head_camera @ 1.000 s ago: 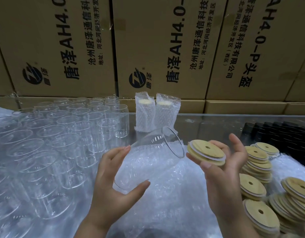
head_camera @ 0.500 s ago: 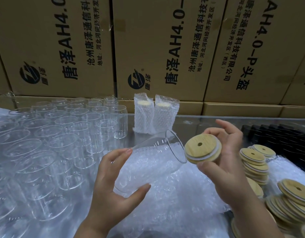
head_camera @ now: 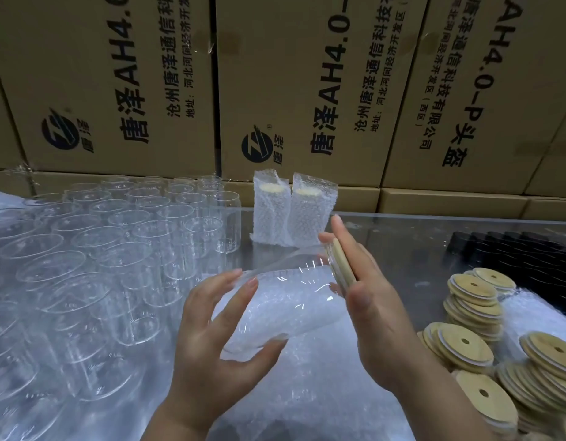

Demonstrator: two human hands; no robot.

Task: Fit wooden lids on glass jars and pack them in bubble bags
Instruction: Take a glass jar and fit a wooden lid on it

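Observation:
My left hand (head_camera: 218, 338) grips a clear glass jar (head_camera: 285, 300) near its base, tilted with the mouth up and to the right. My right hand (head_camera: 370, 300) presses a round wooden lid (head_camera: 340, 265) flat against the jar's mouth, palm behind the lid and thumb below it. Only the lid's edge shows. Beneath the jar lies a pile of bubble bags (head_camera: 307, 386). Loose wooden lids (head_camera: 472, 300) with centre holes are stacked at the right.
Several empty glass jars (head_camera: 110, 249) stand in rows at the left. Two packed jars in bubble bags (head_camera: 288, 211) stand upright at the back centre. Black items (head_camera: 530, 259) lie at the far right. Cardboard boxes (head_camera: 291, 90) wall off the back.
My right hand has turned the lid and brought it left onto the jar's mouth. The jar has tilted a little lower in my left hand.

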